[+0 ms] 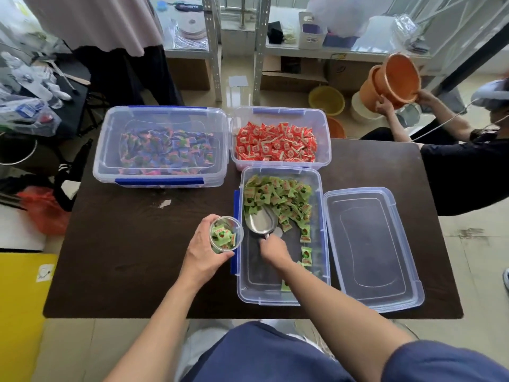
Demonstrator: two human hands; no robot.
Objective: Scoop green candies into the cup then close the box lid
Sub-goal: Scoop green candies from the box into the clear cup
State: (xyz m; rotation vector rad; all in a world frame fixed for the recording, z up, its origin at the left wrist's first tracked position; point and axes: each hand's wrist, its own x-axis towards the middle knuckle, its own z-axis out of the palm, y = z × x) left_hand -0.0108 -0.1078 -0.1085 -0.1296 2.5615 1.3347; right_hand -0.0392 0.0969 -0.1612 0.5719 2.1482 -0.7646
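A clear plastic box [325,238] stands open on the dark table, with green candies [278,197] heaped at its far end and a few loose ones near the front right. My right hand [272,250] is inside the box, gripping the handle of a metal scoop [261,221] whose empty bowl points at the heap. Just left of the box, my left hand [202,255] holds a clear cup [226,234] upright; it has several green candies in it. The box's clear lid [371,249] lies flat on the table to the right of the box.
Behind stand a lidded box of blue-pink candies [162,147] and an open box of red candies [278,142]. A seated person at the right handles orange basins [394,81]. The table edge [248,317] is close to my body; clutter fills the left side.
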